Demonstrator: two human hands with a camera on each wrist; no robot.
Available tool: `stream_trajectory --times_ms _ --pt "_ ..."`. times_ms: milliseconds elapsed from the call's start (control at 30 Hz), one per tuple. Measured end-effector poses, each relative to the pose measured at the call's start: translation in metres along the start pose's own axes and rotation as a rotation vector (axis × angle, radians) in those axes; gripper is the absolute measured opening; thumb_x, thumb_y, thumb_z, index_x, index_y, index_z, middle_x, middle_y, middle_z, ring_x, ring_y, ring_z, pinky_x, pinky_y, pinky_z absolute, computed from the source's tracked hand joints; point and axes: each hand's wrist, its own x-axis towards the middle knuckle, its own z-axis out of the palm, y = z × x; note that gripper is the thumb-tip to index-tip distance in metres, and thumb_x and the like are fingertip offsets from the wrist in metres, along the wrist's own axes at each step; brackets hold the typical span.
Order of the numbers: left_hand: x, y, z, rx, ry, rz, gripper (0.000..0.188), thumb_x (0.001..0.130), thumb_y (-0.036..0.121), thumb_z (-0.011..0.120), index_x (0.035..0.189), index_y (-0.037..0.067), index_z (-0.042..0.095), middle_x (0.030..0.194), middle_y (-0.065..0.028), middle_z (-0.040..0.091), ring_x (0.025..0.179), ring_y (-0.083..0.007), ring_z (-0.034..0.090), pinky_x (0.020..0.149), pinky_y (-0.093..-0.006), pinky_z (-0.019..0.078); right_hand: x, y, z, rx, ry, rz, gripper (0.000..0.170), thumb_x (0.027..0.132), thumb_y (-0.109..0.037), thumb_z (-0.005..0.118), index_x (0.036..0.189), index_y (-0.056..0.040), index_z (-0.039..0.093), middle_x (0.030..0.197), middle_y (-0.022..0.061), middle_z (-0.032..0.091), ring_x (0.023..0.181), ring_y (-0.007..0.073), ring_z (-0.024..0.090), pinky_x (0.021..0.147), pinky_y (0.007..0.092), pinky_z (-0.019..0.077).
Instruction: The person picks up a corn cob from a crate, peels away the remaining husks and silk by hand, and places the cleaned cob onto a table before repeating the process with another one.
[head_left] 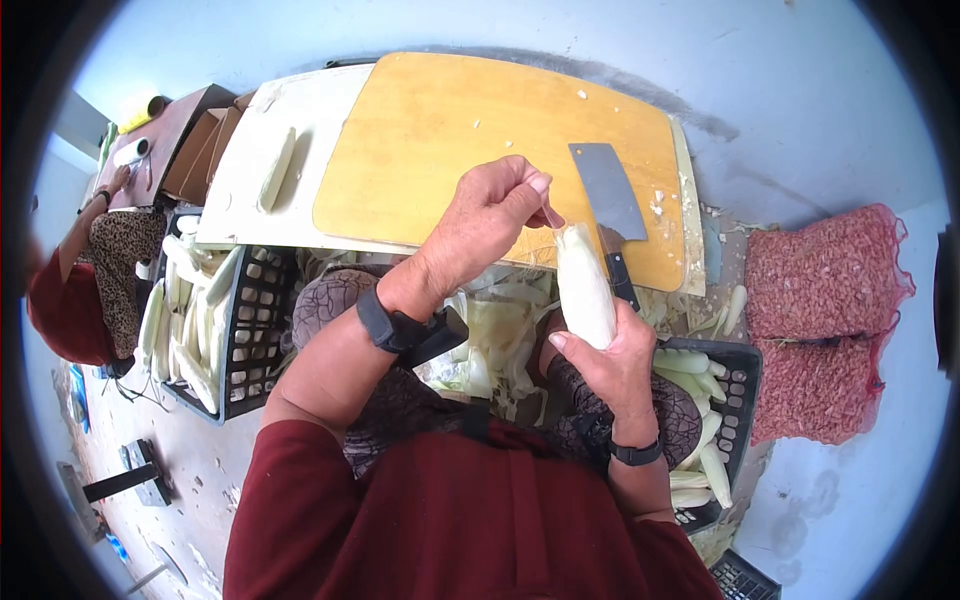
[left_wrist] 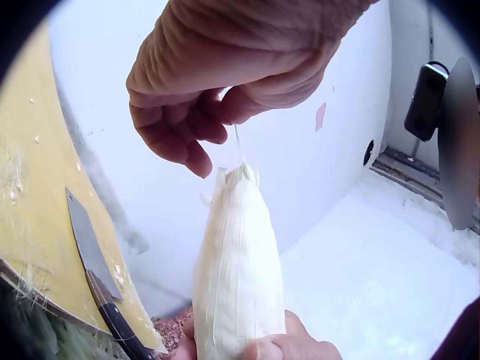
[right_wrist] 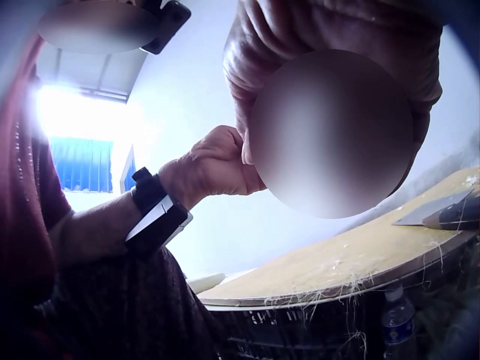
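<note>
An ear of corn (head_left: 585,290) in pale, thin husk stands tip-up in front of me. My right hand (head_left: 617,365) grips it round its lower end, the thumb along the near side. Above the tip, my left hand (head_left: 485,215) pinches a thin strand of corn silk (left_wrist: 238,141) that runs down to the top of the ear. Short, trimmed husk ends (left_wrist: 241,174) stick up at that tip. In the right wrist view a blurred oval hides what the right hand holds.
A cleaver (head_left: 612,195) lies on the yellow cutting board (head_left: 430,130) among scraps. Another ear (head_left: 277,170) rests on the white board. Black crates of corn (head_left: 262,330) (head_left: 740,400) flank my knees. Red mesh sacks (head_left: 820,300) stand right. Another person (head_left: 75,290) sits far left.
</note>
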Motion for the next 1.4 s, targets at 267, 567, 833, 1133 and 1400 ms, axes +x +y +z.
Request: stream_trajectory --times_ms 267,567,833,1133,1400 --pt "0.004 0.006 -0.014 -0.199 0.166 -0.012 0.031 0.095 0.026 0.047 0.076 0.003 0.054 0.067 -0.0044 0.057 0.071 -0.0146 0.059 0.073 -0.0278 0.0452 0.000 0.002 -0.001 -0.036 0.019 -0.002 0.051 0.060 -0.024 0.081 0.095 0.0066 0.059 0.079 0.0174 0.065 0.070 0.0242 0.065 0.066 0.0342 0.0512" --pt "0.001 0.003 -0.003 -0.013 0.097 0.041 0.055 0.096 0.037 0.043 0.053 0.003 0.046 0.059 -0.0068 0.053 0.062 -0.0170 0.056 0.066 -0.0280 0.0458 0.002 -0.001 -0.002 -0.037 0.032 0.004 0.050 0.061 -0.023 0.081 0.094 0.0072 0.059 0.077 0.0166 0.065 0.068 0.0225 0.064 0.065 0.0337 0.0509" --pt "-0.008 -0.007 0.007 0.136 -0.152 -0.117 0.041 0.090 0.030 0.059 0.060 0.001 0.057 0.057 0.0021 0.050 0.056 -0.0034 0.042 0.051 -0.0219 0.0369 0.002 0.001 0.000 0.025 0.038 0.091 0.048 0.064 -0.022 0.079 0.096 0.0077 0.059 0.078 0.0148 0.065 0.070 0.0183 0.063 0.065 0.0319 0.0503" --pt "-0.016 -0.041 0.027 0.083 -0.291 -0.299 0.038 0.085 0.027 0.065 0.106 -0.003 0.055 0.093 -0.0106 0.063 0.083 -0.0168 0.059 0.075 -0.0293 0.0489 0.004 0.002 0.004 0.111 0.056 0.123 0.045 0.066 -0.022 0.078 0.094 0.0064 0.059 0.078 0.0126 0.065 0.070 0.0166 0.062 0.064 0.0315 0.0495" --pt "-0.029 -0.043 0.042 -0.158 -0.485 -0.510 0.041 0.088 0.029 0.062 0.115 0.000 0.052 0.105 -0.0081 0.058 0.092 -0.0148 0.053 0.077 -0.0291 0.0446 0.003 0.004 0.006 -0.074 -0.036 0.175 0.032 0.072 -0.012 0.073 0.094 0.0051 0.059 0.077 0.0076 0.064 0.071 0.0095 0.058 0.063 0.0266 0.0478"
